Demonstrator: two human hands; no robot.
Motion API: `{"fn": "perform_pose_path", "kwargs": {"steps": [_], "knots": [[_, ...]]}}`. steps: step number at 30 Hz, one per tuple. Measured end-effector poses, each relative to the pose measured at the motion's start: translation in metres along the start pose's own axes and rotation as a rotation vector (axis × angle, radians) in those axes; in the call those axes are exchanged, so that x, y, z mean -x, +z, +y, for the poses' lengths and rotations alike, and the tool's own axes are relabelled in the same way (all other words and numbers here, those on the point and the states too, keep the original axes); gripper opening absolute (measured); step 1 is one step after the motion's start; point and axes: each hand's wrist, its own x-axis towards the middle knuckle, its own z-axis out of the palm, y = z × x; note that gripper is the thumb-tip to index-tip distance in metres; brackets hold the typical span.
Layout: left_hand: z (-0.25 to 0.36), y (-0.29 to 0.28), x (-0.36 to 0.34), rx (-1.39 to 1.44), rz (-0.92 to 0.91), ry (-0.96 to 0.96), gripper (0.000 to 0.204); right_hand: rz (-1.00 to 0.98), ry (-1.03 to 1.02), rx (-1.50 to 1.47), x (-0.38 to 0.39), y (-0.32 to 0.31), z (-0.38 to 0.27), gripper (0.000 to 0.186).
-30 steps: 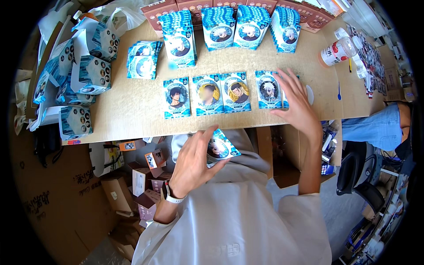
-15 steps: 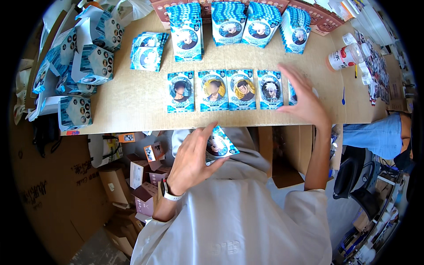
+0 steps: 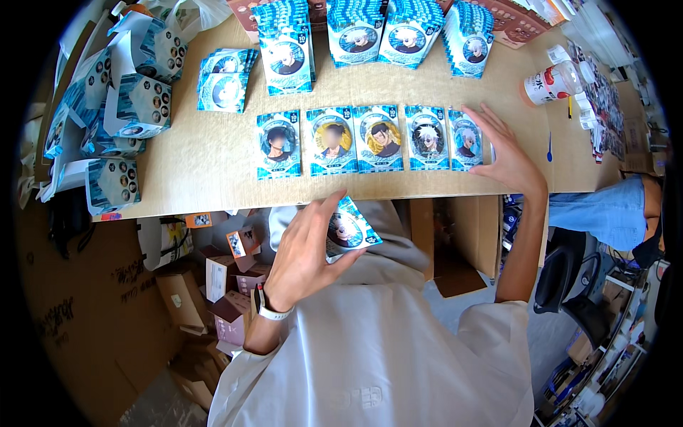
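Note:
Over the table's near edge, my left hand (image 3: 307,238) is closed on a blue card packet (image 3: 348,228) with a white-haired cartoon figure. Further packets form a row on the table. From the left come a dark-haired figure's packet (image 3: 278,144), two with yellow circles (image 3: 331,142) (image 3: 379,139), then a white-haired one (image 3: 427,139). At the right end lies another blue packet (image 3: 466,140). Beside it my right hand (image 3: 514,160) is open, thumb and fingers spread around its right side. Whether the fingertips touch that packet, I cannot tell.
Fanned packet stacks (image 3: 288,60) stand along the back of the table (image 3: 192,178), with a smaller pile (image 3: 224,82) left of them. Opened blue boxes (image 3: 139,107) crowd the left side. A bottle (image 3: 551,84) and a blue spoon-like stick (image 3: 549,148) lie right. Cartons (image 3: 231,317) sit below.
My right hand has shifted rightward off the row's last packet, which now shows almost fully. My left hand keeps its packet. The whole view has shifted slightly.

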Motion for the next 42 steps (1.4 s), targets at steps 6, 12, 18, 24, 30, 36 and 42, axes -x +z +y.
{"fn": "perform_pose_path", "kwargs": {"steps": [6,12,18,24,30,36,42], "knots": [[0.002,-0.002,0.001,-0.007,0.005,-0.027,0.087,0.025,-0.021,-0.033,-0.006,-0.001,-0.015,0.104],[-0.001,0.001,0.003,0.038,0.016,-0.031,0.087,0.102,-0.327,-0.023,-0.041,0.028,-0.079,0.105],[0.001,-0.006,0.006,0.041,0.051,-0.022,0.087,0.085,-0.351,0.001,-0.063,0.053,-0.092,0.107],[-0.008,-0.01,0.016,0.059,0.056,-0.091,0.093,0.065,-0.322,0.023,-0.063,0.052,-0.089,0.108],[-0.007,-0.012,0.015,0.056,0.052,-0.083,0.093,0.069,-0.321,0.049,-0.064,0.053,-0.089,0.108],[-0.007,-0.014,0.016,0.066,0.044,-0.092,0.094,0.121,-0.341,0.017,-0.06,0.05,-0.092,0.102],[-0.015,-0.015,0.028,0.51,0.256,-0.069,0.099,0.276,-0.255,-0.193,-0.029,0.034,-0.099,0.082]]}}
